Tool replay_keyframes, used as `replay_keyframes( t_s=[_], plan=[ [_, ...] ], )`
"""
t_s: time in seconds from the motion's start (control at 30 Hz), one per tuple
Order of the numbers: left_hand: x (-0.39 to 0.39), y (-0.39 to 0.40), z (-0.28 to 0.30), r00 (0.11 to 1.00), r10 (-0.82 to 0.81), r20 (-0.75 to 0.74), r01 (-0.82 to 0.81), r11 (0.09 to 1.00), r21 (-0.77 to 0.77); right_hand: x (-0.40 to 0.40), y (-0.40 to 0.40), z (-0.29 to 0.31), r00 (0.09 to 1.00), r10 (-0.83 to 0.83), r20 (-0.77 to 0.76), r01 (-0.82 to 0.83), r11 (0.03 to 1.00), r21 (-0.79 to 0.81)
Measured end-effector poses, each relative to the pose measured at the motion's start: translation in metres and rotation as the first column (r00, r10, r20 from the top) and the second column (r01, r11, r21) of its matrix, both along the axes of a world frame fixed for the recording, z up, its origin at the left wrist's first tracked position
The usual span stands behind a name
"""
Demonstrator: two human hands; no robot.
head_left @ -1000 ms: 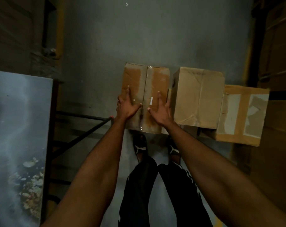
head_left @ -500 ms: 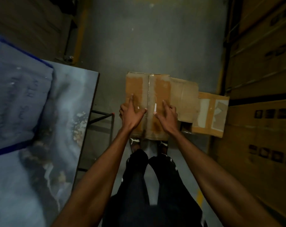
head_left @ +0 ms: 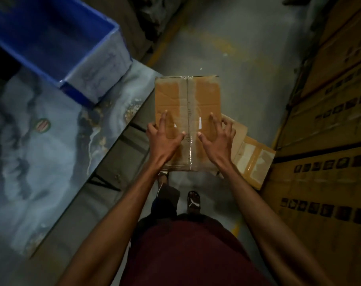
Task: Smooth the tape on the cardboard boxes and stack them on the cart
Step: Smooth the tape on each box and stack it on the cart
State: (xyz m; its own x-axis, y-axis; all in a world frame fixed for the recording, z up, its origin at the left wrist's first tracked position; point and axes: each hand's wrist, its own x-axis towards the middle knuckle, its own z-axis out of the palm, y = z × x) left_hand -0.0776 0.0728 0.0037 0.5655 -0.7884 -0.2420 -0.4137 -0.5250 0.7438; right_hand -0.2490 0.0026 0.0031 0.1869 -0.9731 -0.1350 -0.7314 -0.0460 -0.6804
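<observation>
Box (head_left: 188, 120) lifted — left hand (head_left: 164, 139), right hand (head_left: 215, 141) fingers spread, gripping edges. Next: swing to 9 o'clock surface (head_left: 51, 162).

Dim grey concrete floor (head_left: 247, 58), marbled table (head_left: 51, 151)

This looks like a warehouse or storeroom aisle. A bare grey concrete floor (head_left: 247, 65) with worn yellow line paint (head_left: 167, 34) runs between stock. Along the right stands a tall wall of stacked brown cartons (head_left: 328, 124) printed with rows of dark handling symbols. On the left, a marbled grey tabletop (head_left: 51, 153) carries a blue plastic crate (head_left: 76, 52).
</observation>
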Motion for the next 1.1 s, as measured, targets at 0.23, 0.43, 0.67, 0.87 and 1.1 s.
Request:
replay_keyframes(
  t_s=[0.23, 0.43, 0.67, 0.87, 1.1],
  plan=[
    [0.026, 0.09, 0.034, 0.958, 0.285, 0.029, -0.28, 0.954, -0.102, 0.047, 0.044, 0.033, 0.956, 0.293, 0.028, -0.291, 0.954, -0.071],
    [0.072, 0.172, 0.057, 0.851, 0.506, 0.144, -0.491, 0.862, -0.128, 0.122, 0.092, 0.046, 0.855, 0.513, 0.081, -0.503, 0.857, -0.111],
    [0.156, 0.249, 0.052, 0.776, 0.596, 0.207, -0.6, 0.798, -0.052, 0.231, 0.147, 0.037, 0.723, 0.667, 0.18, -0.667, 0.742, -0.068],
    [0.221, 0.286, 0.04, 0.776, 0.561, 0.289, -0.589, 0.808, 0.016, 0.308, 0.174, 0.016, 0.635, 0.75, 0.184, -0.753, 0.654, -0.069],
    [0.285, 0.27, 0.034, 0.776, 0.525, 0.35, -0.581, 0.811, 0.071, 0.368, 0.153, 0.02, 0.585, 0.8, 0.132, -0.797, 0.597, -0.09]
  ],
)
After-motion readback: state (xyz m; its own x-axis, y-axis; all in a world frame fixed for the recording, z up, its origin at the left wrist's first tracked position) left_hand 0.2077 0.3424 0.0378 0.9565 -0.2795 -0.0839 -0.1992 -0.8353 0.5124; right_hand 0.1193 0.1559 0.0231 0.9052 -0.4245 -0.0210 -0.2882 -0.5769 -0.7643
